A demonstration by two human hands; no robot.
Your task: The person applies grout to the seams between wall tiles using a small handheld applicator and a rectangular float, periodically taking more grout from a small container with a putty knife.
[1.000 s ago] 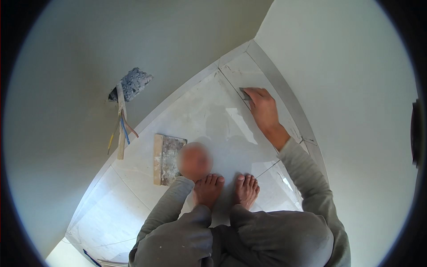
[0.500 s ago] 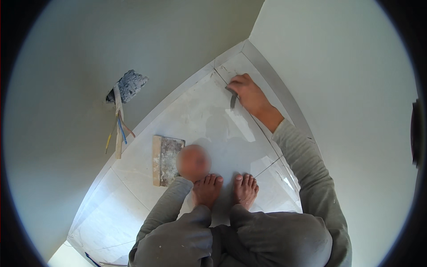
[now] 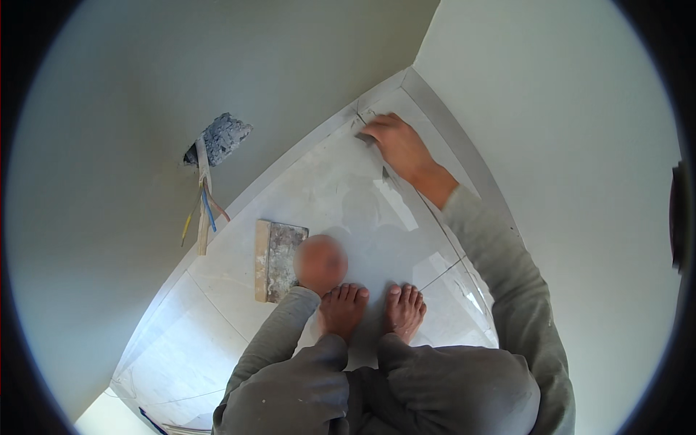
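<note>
My right hand (image 3: pixel 400 148) is bent over the pale floor tiles near the corner. Its fingers are closed on a small dark grey flat piece (image 3: pixel 365 138), beside a tile joint; the piece's exact kind is hard to make out. A small dark patch (image 3: pixel 385 172) shows on the tile under the wrist. My left hand (image 3: pixel 322 262) is a blur, its fingers not readable. It overlaps the right edge of a broad scraper (image 3: pixel 286 262) with a stained, grey-smeared face and a pale wooden strip along its left side. Whether it grips the scraper cannot be seen.
My bare feet (image 3: pixel 344 312) stand on the tiles (image 3: pixel 290 196). Pale skirting (image 3: pixel 464 138) runs along both walls to the corner. On the left wall, loose wires (image 3: pixel 209 210) hang from a rough hole (image 3: pixel 226 138). A dark object (image 3: pixel 678 217) sits on the right wall.
My right hand has moved slightly up and left with the dark grey piece, closer to the skirting. My left hand stays beside the scraper. The whole view has shifted a little.
</note>
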